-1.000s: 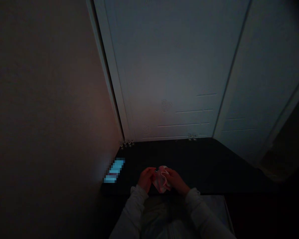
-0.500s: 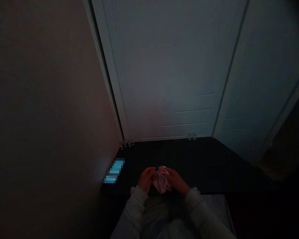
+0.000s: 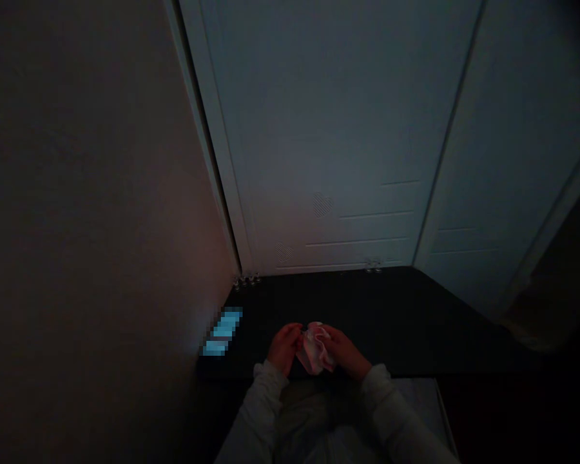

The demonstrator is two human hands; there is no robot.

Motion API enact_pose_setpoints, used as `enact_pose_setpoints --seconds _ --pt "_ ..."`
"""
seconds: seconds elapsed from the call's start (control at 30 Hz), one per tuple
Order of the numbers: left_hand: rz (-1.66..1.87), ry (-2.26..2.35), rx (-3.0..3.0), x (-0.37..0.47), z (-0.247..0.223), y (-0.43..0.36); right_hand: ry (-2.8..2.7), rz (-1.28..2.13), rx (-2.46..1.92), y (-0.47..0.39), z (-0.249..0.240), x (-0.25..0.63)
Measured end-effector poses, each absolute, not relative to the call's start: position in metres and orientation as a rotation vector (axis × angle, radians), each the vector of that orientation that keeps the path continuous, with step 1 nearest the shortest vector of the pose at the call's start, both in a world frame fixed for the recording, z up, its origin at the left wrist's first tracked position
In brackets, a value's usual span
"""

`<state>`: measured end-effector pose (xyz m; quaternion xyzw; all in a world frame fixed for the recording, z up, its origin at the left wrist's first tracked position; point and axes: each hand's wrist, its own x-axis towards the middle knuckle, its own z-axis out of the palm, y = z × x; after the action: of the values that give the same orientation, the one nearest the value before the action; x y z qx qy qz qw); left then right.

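A small pale pink piece of cloth [image 3: 314, 356] with ruffled, wavy edges is held between my two hands over the near side of a black table [image 3: 367, 316]. My left hand [image 3: 285, 348] pinches its left upper edge, fingers closed. On the other side, my right hand [image 3: 344, 351] grips the gathered, folded part. The cloth's lower end hangs down between the hands. Dim light hides the fingertips and any fine detail of the fabric.
A lit, pixelated screen [image 3: 223, 332] lies at the table's left end by the wall [image 3: 125, 258]. Several small shiny objects [image 3: 246, 281] stand in the back left corner, others [image 3: 373, 266] at the back edge. White panels [image 3: 319, 129] rise behind. A pale box-like surface [image 3: 423, 406] is below right.
Both hands stay in nearly the same place, still holding the cloth. Its folds have shifted slightly between the fingers.
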<state>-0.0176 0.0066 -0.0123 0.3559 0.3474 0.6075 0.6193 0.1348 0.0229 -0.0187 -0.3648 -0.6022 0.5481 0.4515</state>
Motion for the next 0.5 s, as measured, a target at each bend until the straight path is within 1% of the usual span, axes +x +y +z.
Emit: enact_pose_setpoints --seconds 0.17,0.37,0.5 --pt "1.402 0.778 0.772 -0.018 -0.011 0.007 -1.456 1.306 -0.862 0.023 -0.017 0.133" --pt "1.389 0.770 0.713 -0.019 -0.009 0.006 -1.352 1.370 -0.925 0.019 -0.013 0.133" --pt "1.393 0.757 0.696 -0.020 -0.009 0.007 -1.326 1.386 -0.890 0.017 -0.009 0.133"
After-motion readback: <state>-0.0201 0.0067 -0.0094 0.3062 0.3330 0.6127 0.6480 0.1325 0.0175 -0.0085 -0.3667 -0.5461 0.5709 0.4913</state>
